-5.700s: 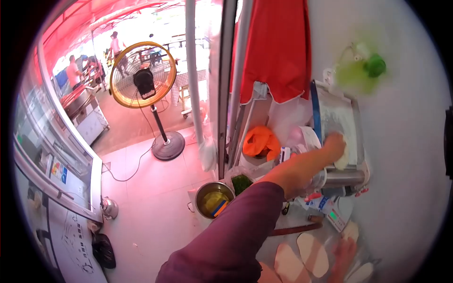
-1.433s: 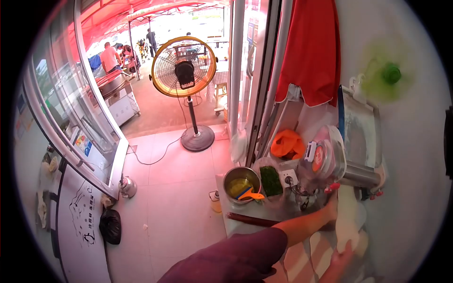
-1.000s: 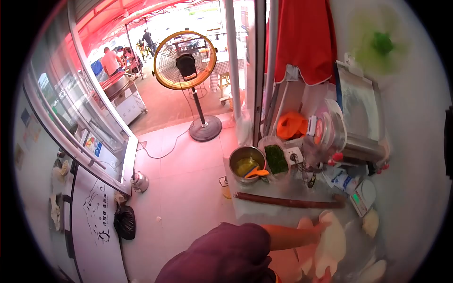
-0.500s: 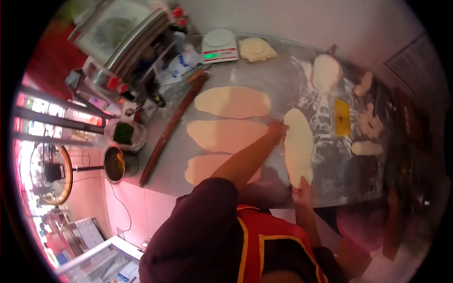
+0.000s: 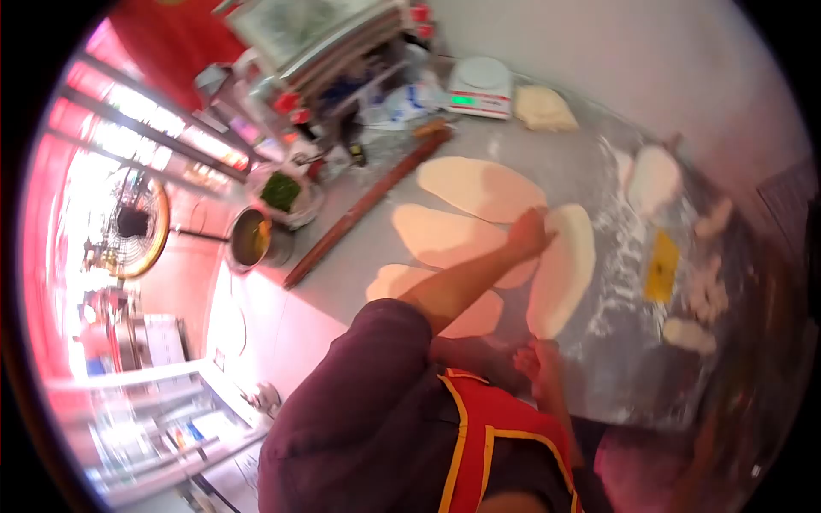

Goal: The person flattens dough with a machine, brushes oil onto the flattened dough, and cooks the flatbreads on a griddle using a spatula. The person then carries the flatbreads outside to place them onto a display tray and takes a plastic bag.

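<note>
Oblong dough sheet (image 5: 566,269) is lying just right of the left hand (image 5: 529,234), long axis running toward the right hand (image 5: 542,363). Left fingers are touching its edge, pinch unclear; right hand is meeting the near tip, grip unclear.

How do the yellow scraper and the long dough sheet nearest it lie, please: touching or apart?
Apart; the head view shows floury tabletop between the yellow scraper and that long dough sheet.

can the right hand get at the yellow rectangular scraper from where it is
Probably yes: the yellow rectangular scraper lies across the flour-dusted grey tabletop, and nothing seems to stand between it and the right hand, which is by the near end of a long pale dough sheet.
</note>
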Tool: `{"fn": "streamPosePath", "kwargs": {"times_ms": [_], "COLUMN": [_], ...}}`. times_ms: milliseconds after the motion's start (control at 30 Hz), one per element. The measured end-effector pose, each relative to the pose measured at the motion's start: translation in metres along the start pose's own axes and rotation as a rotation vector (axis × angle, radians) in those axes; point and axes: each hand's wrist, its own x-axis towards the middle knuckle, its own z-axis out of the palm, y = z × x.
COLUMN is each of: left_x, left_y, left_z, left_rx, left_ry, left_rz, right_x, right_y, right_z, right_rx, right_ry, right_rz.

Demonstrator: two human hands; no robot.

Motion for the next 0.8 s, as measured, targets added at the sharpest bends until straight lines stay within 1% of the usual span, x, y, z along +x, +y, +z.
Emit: {"fn": "streamPosePath", "kwargs": {"times_ms": [33, 100, 133, 200, 233, 267, 333, 367, 400, 467, 500, 533, 633, 667, 700, 733, 767, 800], "left_x": [-0.018, -0.054, -0.068, -0.093, -0.102, -0.112, -0.128, -0.128, -0.125, -0.099, -0.081, -0.062, -0.026, -0.014, 0.002, 0.022, 0.021, 0.025], "left_y": [0.001, -0.018, -0.03, -0.064, -0.081, -0.096, -0.117, -0.124, -0.129, -0.173, -0.193, -0.21, -0.222, -0.238, -0.264, -0.322, -0.334, -0.338], "left_z": [-0.017, -0.049, -0.063, -0.087, -0.102, -0.12, -0.171, -0.197, -0.221, -0.259, -0.281, -0.305, -0.372, -0.386, -0.404, -0.392, -0.399, -0.405], "left_rx": [-0.067, -0.16, -0.104, 0.008, 0.06, 0.112, 0.214, 0.254, 0.288, 0.275, 0.291, 0.309, 0.308, 0.425, 0.534, 0.8, 0.779, 0.716], "left_ry": [0.046, 0.089, 0.171, 0.336, 0.397, 0.456, 0.519, 0.592, 0.653, 0.841, 0.897, 0.956, 0.868, 0.593, 0.339, 0.54, 0.435, 0.372], "left_rz": [0.06, 0.158, 0.14, 0.101, 0.039, -0.025, -0.083, -0.14, -0.198, -0.165, -0.17, -0.171, -0.362, -0.473, -0.599, -0.552, -0.544, -0.598], "right_x": [-0.003, -0.001, 0.003, 0.044, 0.075, 0.103, 0.095, 0.092, 0.099, 0.096, 0.091, 0.087, 0.087, 0.09, 0.099, 0.107, 0.085, 0.06], "right_y": [-0.01, -0.037, -0.046, -0.046, -0.043, -0.029, -0.027, -0.027, -0.024, -0.033, -0.038, -0.044, -0.034, -0.022, -0.017, -0.013, -0.004, 0.007], "right_z": [0.0, 0.024, 0.033, 0.038, 0.046, 0.037, 0.046, 0.052, 0.045, 0.054, 0.061, 0.071, 0.083, 0.072, 0.086, 0.1, 0.125, 0.141], "right_rx": [-0.251, -0.626, -0.787, -1.279, -1.51, -1.659, -1.743, -1.782, -1.778, -1.604, -1.515, -1.299, -1.696, -1.438, -1.279, -1.12, -1.054, -0.98], "right_ry": [-0.019, 0.047, 0.084, 0.316, 0.441, 0.376, 0.398, 0.423, 0.418, 0.379, 0.36, 0.23, 0.538, 0.361, 0.288, 0.216, 0.279, 0.358], "right_rz": [-0.001, -0.591, -0.902, -1.197, -1.356, -1.161, -1.117, -1.09, -1.158, -1.061, -1.008, -1.115, -1.134, -1.061, -1.067, -1.071, -1.135, -1.183]}}
